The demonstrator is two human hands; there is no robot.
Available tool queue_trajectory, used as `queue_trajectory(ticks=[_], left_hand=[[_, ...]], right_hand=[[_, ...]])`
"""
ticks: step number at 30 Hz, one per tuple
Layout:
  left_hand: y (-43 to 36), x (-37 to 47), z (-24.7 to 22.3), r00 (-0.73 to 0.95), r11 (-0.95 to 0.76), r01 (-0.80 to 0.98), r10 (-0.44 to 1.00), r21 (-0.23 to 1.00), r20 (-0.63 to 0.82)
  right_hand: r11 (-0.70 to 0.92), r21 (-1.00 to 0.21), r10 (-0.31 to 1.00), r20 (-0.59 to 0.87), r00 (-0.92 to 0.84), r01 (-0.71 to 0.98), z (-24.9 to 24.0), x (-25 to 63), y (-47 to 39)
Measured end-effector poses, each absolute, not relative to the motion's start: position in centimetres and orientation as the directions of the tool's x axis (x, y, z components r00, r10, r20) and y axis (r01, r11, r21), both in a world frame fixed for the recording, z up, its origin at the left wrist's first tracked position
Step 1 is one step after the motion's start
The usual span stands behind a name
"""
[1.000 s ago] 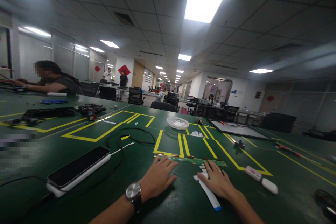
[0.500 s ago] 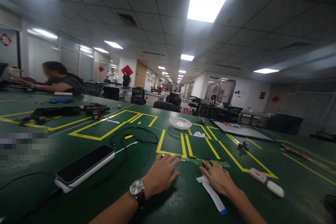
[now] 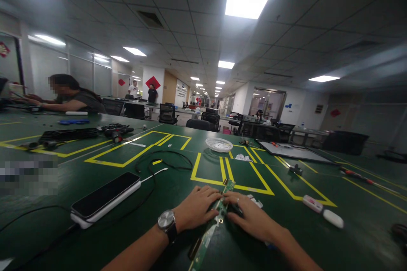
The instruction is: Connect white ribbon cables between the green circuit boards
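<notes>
A long, narrow green circuit board [image 3: 208, 237] lies lengthwise in front of me, running from the yellow tape down to the picture's lower edge. My left hand [image 3: 199, 205], with a watch on the wrist, grips it from the left near its far end. From the right, my right hand [image 3: 249, 216] has its thumb and fingers on the same stretch of board. Both sets of fingertips nearly meet over it. A white flat ribbon cable [image 3: 256, 201] is mostly hidden beneath my right hand and forearm.
Left of my hands lies a phone on a white block [image 3: 106, 203] with black cables. Beyond are a white plastic basket [image 3: 218, 145] and crumpled white paper [image 3: 242, 158]. To the right lie a pink-and-white object [image 3: 313, 204] and a screwdriver [image 3: 356, 175]. A person [image 3: 71, 93] sits far left.
The circuit board has turned from lying crosswise to pointing away from me. My right hand has moved left, close to the left one, and now covers most of the ribbon cable.
</notes>
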State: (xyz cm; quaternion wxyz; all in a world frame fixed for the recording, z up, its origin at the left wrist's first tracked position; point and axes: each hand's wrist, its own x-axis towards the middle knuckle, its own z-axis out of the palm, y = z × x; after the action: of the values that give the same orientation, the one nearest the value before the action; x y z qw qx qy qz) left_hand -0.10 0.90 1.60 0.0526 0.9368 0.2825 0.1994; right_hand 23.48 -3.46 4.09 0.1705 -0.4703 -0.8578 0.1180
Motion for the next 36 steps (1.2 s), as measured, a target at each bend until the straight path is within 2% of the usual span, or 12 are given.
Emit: queue_trajectory(ticks=[4,7,10,15,22,36], left_hand=[[0.8,0.1,1.1,0.801,-0.859,0.464,0.511,0.215,0.312],[0.8,0.2,0.7,0.817,-0.867,0.446,0.496,0.224,0.295],[0.9,0.2,0.5,0.818,-0.867,0.445,0.495,0.222,0.292],[0.9,0.3,0.4,0.815,-0.866,0.457,0.499,0.202,0.296],[0.8,0.4,0.2,0.806,-0.865,0.467,0.503,0.186,0.314],[0.9,0.5,0.0,0.808,-0.864,0.472,0.503,0.175,0.306]], right_hand=[[0.181,-0.196,0.951,0.286,-0.120,0.964,3.7,26.3,-2.2],[0.012,-0.111,0.974,0.227,0.014,0.994,2.9,28.5,-1.5],[0.052,-0.139,0.984,0.175,-0.027,0.989,2.1,29.4,-1.4],[0.196,-0.241,0.965,0.219,-0.143,0.950,1.7,27.8,-1.7],[0.297,-0.258,0.940,0.248,-0.234,0.919,2.0,25.0,-2.9],[0.286,-0.226,0.932,0.293,-0.215,0.931,1.2,23.3,-2.9]])
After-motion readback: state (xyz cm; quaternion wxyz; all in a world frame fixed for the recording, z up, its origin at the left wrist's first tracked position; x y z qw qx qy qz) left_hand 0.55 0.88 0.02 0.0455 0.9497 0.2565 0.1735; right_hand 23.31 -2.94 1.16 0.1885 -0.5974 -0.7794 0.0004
